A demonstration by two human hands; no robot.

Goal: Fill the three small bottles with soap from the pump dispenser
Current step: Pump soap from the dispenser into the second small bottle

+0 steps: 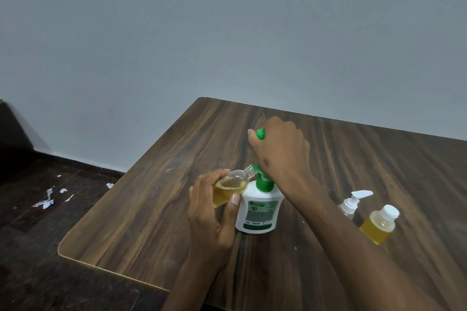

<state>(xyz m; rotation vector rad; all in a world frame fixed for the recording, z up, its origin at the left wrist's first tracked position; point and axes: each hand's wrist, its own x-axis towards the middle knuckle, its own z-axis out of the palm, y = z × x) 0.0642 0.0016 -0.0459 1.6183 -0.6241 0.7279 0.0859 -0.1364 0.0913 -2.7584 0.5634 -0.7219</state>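
Hands (214, 212) (280, 144) on bottle (228, 188), "ORIGINAL"-labelled dispenser (259, 212).

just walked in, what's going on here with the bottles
A person is filling a small bottle with yellow soap. The left hand holds it tilted, its neck at the green nozzle of the white dispenser, which stands on the table. The right hand is on the pump head. To the right stand a capped bottle holding yellow soap and a pump-top bottle.
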